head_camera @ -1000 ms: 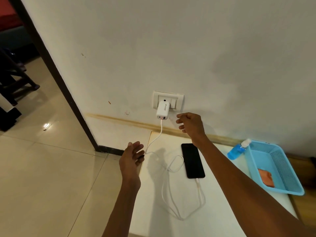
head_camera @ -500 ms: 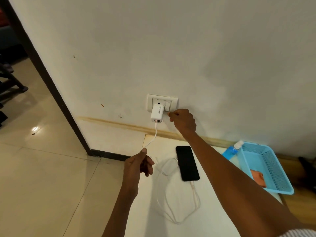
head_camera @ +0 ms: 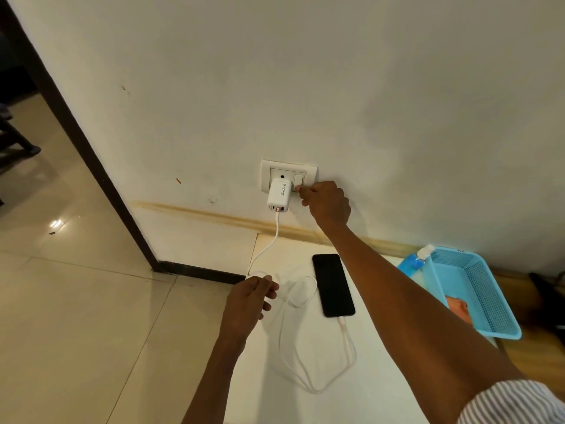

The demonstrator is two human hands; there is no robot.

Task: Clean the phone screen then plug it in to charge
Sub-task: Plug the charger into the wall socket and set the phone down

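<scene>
A black phone [head_camera: 333, 284] lies face up on a white surface [head_camera: 275, 405] by the wall, with the white charging cable [head_camera: 277, 228] plugged into its near end. The cable runs up to a white charger [head_camera: 279, 197] sitting in the wall socket plate [head_camera: 308, 171]. My right hand [head_camera: 325, 205] is curled, its fingertip touching the switch [head_camera: 298, 180] just right of the charger. My left hand [head_camera: 250, 301] hovers left of the phone, fingers closed around a stretch of the cable.
A blue plastic basket [head_camera: 489, 289] at the right holds an orange cloth [head_camera: 457, 306]. A blue spray bottle [head_camera: 412, 264] leans at its left side. A dark door frame [head_camera: 91, 166] and tiled floor [head_camera: 76, 301] lie to the left.
My right hand rose from below the charger to the switch. My left hand closed from open onto the cable and stays there.
</scene>
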